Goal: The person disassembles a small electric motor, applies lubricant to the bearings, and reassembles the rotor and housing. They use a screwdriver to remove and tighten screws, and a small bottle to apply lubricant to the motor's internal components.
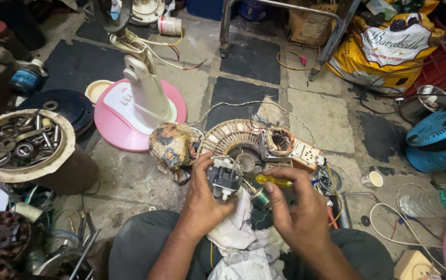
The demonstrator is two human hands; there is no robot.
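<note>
Both hands work: left hand (202, 192) grips motor (224, 179); screwdriver (273, 181) points left.

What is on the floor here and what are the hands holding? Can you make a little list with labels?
Place: stone floor crowded with fan parts
Left hand: holds a small black motor part
Right hand: holds a yellow-handled screwdriver
Lap: white cloth
In front: copper-wound coil ring, white socket board
Left: pink and white fan base, bowl of metal bits
Right: blue fan casing, plastic bottle, small paper cup
</note>
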